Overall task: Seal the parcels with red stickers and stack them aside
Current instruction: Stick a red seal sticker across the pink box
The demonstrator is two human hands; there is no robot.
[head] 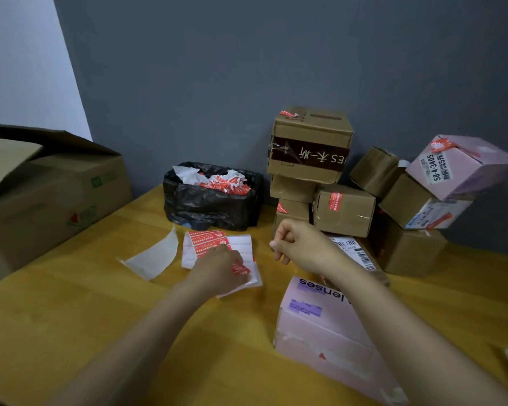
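fingers of our left hand lie curled together on the sticker sheet, at table centre; whether they pinch a red sticker we cannot tell, it is blurred. fingers of our right hand are curled loosely together, thumb against forefinger, nothing visible between them.

entries, left to right:
- large open carton, 9 o'clock, flap raised.
- spent backing paper, 10 o'clock of the sheet, loose on the table.
- black-lined bin, 12 o'clock of the sheet, full of peeled scraps.
- pink parcel, 4 o'clock of the sheet, under our right forearm, apparently next to be sealed.
- stack of sealed parcels, 1 o'clock, against the wall; top brown box overhangs those under it.
- pink box, 2 o'clock, tilted on brown boxes.

risks, as we judge them:
- sticker may curl and stick to itself or our fingers if peeled one-handed; the sheet is not pinned down.
- leaning pile may topple if another parcel goes on top or our right arm brushes it.
- the barcoded parcel beneath our right wrist crowds the path to the stack.
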